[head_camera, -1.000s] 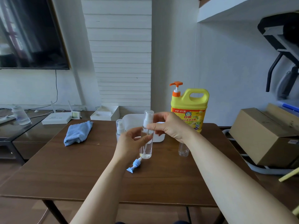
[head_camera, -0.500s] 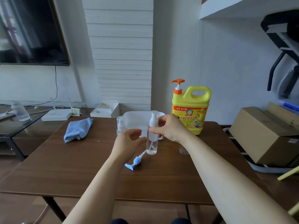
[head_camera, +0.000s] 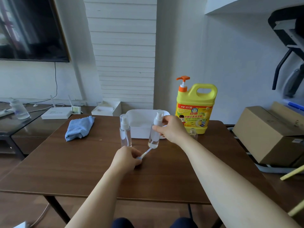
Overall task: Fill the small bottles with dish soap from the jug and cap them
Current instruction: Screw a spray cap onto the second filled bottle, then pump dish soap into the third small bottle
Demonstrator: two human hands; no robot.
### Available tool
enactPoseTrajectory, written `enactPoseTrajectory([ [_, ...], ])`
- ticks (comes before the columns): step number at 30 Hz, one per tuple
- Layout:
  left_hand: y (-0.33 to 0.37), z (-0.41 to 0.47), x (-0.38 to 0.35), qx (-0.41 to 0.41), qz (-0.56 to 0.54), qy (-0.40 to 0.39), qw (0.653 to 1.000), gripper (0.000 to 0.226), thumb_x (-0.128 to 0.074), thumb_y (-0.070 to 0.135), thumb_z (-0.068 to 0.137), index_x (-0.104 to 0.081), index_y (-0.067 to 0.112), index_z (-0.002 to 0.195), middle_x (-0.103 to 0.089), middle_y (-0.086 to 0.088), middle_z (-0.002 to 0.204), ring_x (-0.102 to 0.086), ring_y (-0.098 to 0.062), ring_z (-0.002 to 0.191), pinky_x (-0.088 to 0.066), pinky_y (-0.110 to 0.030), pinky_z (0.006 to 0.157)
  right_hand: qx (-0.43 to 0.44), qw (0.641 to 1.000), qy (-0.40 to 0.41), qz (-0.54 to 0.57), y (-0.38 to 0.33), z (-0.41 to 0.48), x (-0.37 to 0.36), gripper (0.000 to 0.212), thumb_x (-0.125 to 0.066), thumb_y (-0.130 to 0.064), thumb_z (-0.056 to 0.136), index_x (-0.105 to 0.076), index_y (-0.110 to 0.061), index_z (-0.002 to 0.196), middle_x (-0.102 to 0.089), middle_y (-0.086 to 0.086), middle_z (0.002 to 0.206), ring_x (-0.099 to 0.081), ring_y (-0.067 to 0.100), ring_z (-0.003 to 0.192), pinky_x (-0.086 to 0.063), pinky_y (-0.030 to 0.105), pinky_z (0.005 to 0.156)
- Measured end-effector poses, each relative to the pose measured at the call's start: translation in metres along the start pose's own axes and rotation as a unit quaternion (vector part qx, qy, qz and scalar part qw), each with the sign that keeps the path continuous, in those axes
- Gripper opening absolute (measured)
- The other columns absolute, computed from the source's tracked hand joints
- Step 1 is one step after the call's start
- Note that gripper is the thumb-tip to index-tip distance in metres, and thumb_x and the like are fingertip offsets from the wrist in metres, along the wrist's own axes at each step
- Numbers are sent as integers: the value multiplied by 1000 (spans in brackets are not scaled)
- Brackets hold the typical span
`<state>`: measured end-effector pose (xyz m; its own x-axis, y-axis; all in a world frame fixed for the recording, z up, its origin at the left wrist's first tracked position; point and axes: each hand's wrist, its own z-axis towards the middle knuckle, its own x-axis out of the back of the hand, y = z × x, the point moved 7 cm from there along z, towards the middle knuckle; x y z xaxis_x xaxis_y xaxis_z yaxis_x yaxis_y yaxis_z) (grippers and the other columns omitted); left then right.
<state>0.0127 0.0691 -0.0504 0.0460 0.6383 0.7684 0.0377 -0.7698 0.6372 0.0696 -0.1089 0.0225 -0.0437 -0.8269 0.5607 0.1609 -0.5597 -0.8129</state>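
Observation:
A yellow dish soap jug [head_camera: 195,111] with an orange pump stands at the table's back right. My right hand [head_camera: 171,129] grips a capped clear spray bottle [head_camera: 154,135] that stands on the table. A second capped spray bottle [head_camera: 125,131] stands to its left. My left hand [head_camera: 127,157] pinches a small blue pump cap [head_camera: 139,157] lying on the table, its white tube pointing toward the held bottle. An open small clear bottle [head_camera: 193,134] stands in front of the jug, partly hidden behind my right wrist.
A white tray [head_camera: 141,119] sits behind the bottles. A folded blue cloth [head_camera: 79,128] lies at the table's back left. A cardboard box [head_camera: 269,134] stands to the right of the brown table [head_camera: 82,170]. A low side table on the left holds a router and a bottle.
My right hand has set the capped bottle down on the table and still holds it. My left hand let go of that bottle and dropped onto the blue pump cap.

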Motion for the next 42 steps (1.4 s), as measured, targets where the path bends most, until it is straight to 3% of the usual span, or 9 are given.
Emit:
enactPoseTrajectory([
  [7, -7, 6, 2, 16, 29, -40, 999, 23, -68, 24, 78, -72, 33, 99, -67, 11, 99, -62, -9, 94, -52, -28, 85, 8, 1000, -15, -5, -12, 9, -18, 23, -72, -28, 76, -66, -14, 93, -72, 4, 86, -68, 22, 75, -57, 42, 74],
  [16, -10, 5, 1, 10, 10, -29, 999, 23, -69, 23, 77, -73, 32, 98, -68, 12, 103, -63, -10, 95, -53, -33, 86, 4, 998, -43, -53, -14, 4, -42, 23, -70, -27, 79, -65, -9, 94, -68, 9, 88, -60, 22, 69, -47, 30, 63],
  [20, -8, 6, 1, 7, 7, -19, 1000, 24, -70, 23, 77, -72, 30, 100, -67, 12, 100, -61, -9, 94, -52, -28, 84, -6, 997, -61, -43, -11, 5, -43, 25, -70, -27, 78, -64, -10, 97, -66, 6, 89, -62, 22, 69, -51, 32, 64],
  [23, -2, 6, 5, 1, -13, 13, 1000, 29, -72, 20, 77, -71, 25, 106, -63, 11, 93, -60, -9, 91, -47, -23, 80, -20, 996, -81, -23, -7, 7, -39, 46, -72, -30, 76, -60, -12, 116, -65, 4, 105, -68, 23, 84, -57, 37, 78],
  [26, 10, 3, 10, -11, -58, 45, 997, 29, -71, 20, 80, -71, 21, 109, -69, 10, 99, -60, -3, 90, -42, -17, 77, -30, 998, -61, 2, -5, 8, -20, 61, -73, -27, 79, -50, -11, 133, -61, 3, 116, -67, 15, 79, -54, 32, 73],
  [31, 46, 0, 10, -46, -152, 73, 985, 25, -74, 20, 76, -73, 19, 101, -72, 11, 97, -65, -2, 93, -42, -13, 78, -12, 1000, 20, 22, -4, 5, 33, 39, -67, -18, 84, -61, -7, 121, -68, 4, 101, -66, 13, 75, -50, 25, 68],
  [36, 92, 6, -18, -78, -207, 29, 975, 47, -80, 20, 74, -64, 16, 118, -68, 7, 107, -64, -4, 95, -48, -17, 84, -17, 997, 74, 26, 10, 4, 80, 19, -61, -17, 88, -70, -15, 104, -69, -3, 80, -66, 11, 77, -55, 30, 79],
  [38, 110, 12, -32, -84, -208, 14, 975, 60, -83, 22, 70, -60, 15, 124, -67, 3, 115, -64, -9, 101, -50, -29, 93, -22, 996, 86, 24, 18, 4, 95, 18, -59, -17, 89, -70, -17, 103, -69, -2, 86, -68, 14, 84, -56, 33, 82],
  [42, 135, 26, -59, -86, -191, -19, 978, 78, -84, 22, 67, -49, 11, 136, -61, -2, 123, -58, -13, 110, -47, -31, 96, -25, 996, 89, 12, 30, 4, 116, 19, -53, -13, 92, -70, -19, 99, -71, -1, 93, -67, 9, 81, -57, 35, 81],
])
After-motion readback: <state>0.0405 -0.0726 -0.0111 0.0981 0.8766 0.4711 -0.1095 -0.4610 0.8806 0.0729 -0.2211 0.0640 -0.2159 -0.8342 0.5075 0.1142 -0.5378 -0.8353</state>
